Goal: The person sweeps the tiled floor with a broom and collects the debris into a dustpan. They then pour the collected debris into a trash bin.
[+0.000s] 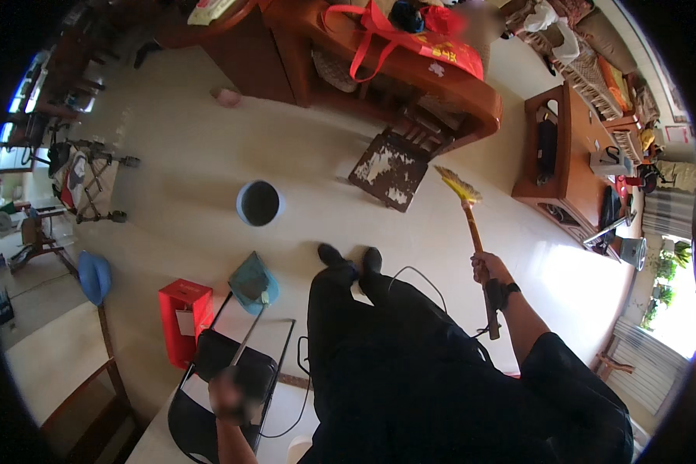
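My right hand (490, 269) grips the handle of a short broom (473, 223). The broom's yellow-bound bristle head points away from me, close to a worn wooden chair (390, 168). At the lower left, my left hand (227, 394) looks blurred, closed around the upper end of a long thin handle. This handle runs down to a teal dustpan (255, 284), which has dark debris in its pan. Beneath that hand and handle is a black folding chair (238, 359) with a metal frame.
A bucket (260, 203) with a dark inside stands on the pale floor. Beside the dustpan sits an open red box (187, 319). A wooden desk (348, 58) carrying a red bag (417, 43) fills the top. A wooden cabinet (580, 156) stands right. Cables hang near my legs.
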Tool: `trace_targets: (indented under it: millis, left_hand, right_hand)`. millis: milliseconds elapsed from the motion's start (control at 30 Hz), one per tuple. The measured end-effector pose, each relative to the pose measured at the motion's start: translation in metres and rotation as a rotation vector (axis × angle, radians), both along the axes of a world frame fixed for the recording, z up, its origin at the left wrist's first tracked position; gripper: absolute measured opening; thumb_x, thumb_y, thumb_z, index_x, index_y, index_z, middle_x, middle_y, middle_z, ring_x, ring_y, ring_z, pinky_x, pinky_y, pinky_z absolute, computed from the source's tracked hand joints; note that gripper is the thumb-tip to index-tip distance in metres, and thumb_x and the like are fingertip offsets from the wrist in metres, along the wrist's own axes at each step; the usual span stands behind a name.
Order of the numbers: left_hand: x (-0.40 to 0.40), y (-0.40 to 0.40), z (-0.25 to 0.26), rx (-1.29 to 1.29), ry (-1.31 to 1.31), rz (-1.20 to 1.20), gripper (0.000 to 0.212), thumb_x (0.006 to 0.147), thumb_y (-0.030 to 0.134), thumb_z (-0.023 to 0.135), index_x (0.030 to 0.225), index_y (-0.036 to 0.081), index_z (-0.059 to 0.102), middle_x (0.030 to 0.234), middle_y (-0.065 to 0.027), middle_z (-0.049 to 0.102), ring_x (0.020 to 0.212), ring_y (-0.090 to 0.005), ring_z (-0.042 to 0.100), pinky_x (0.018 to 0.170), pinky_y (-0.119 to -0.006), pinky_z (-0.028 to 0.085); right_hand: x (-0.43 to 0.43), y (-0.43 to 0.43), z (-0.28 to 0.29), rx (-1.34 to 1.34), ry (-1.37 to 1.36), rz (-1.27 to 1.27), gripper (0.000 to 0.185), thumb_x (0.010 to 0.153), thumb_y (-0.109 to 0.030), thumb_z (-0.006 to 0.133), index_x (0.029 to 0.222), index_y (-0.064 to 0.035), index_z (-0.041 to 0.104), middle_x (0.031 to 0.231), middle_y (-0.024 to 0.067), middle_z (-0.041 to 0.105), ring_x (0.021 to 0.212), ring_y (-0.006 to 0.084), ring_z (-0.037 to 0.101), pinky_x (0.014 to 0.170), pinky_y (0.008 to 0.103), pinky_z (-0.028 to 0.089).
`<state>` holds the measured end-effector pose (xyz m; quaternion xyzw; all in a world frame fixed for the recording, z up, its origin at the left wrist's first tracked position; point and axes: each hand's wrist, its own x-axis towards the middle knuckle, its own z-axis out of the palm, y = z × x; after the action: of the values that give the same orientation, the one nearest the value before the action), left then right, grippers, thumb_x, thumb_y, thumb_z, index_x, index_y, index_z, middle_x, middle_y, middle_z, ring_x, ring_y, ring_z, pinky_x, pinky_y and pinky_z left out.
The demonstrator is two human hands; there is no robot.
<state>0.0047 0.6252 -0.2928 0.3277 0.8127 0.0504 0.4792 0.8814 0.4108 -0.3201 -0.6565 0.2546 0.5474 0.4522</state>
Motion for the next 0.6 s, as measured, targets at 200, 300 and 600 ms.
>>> trace_targets:
  millis: [200, 300, 600]
  left_hand:
    - [0.064, 0.032, 0.041, -0.101, 0.062, 0.301, 0.028, 0.099, 0.024, 0.067, 0.107, 0.003, 0.050, 0.064, -0.0015, 0.039, 0.051, -0.0140, 0.037, 0.081, -0.052, 0.054]
    - [0.052, 0.034, 0.032, -0.120, 0.033, 0.288, 0.027, 0.099, 0.021, 0.066, 0.108, 0.002, 0.049, 0.063, -0.0025, 0.037, 0.049, -0.0147, 0.034, 0.083, -0.058, 0.055]
    - [0.022, 0.030, 0.014, -0.142, 0.047, 0.294, 0.031, 0.097, 0.026, 0.067, 0.112, 0.006, 0.047, 0.062, -0.0036, 0.039, 0.048, -0.0159, 0.038, 0.060, -0.047, 0.051]
  right_hand:
    - [0.020, -0.002, 0.018, -0.059, -0.041, -0.009, 0.023, 0.095, -0.019, 0.061, 0.074, -0.0156, 0.052, 0.057, -0.0047, 0.051, 0.041, 0.0105, 0.046, 0.038, 0.0283, 0.036]
    - [0.034, 0.002, 0.018, -0.033, -0.059, -0.043, 0.026, 0.094, -0.017, 0.060, 0.070, -0.0154, 0.050, 0.053, -0.0045, 0.047, 0.038, 0.0119, 0.042, 0.038, 0.0288, 0.035]
    - [0.054, 0.072, 0.057, -0.112, -0.169, -0.047, 0.021, 0.096, -0.020, 0.059, 0.078, -0.0119, 0.053, 0.059, -0.0026, 0.051, 0.043, 0.0103, 0.046, 0.042, 0.0272, 0.037]
